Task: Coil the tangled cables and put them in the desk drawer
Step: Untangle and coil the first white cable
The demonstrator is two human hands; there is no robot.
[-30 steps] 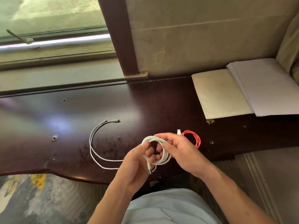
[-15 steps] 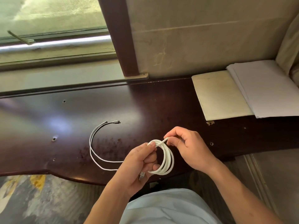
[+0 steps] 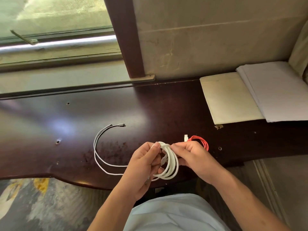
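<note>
At lower centre of frame, above desk (image 3: 166, 104) edge: left hand (image 3: 143, 165) grips white cable coil (image 3: 171, 165); right hand (image 3: 191, 155) pinches coil's top wrap. Red cable coil (image 3: 202, 141) on desk just behind right hand. Grey-white cable (image 3: 98, 144) loose on desk, left of hands.

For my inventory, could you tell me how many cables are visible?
3: a white coil held in both hands, a grey-white cable loose on the desk, a red coil behind the right hand, partly hidden.
</note>
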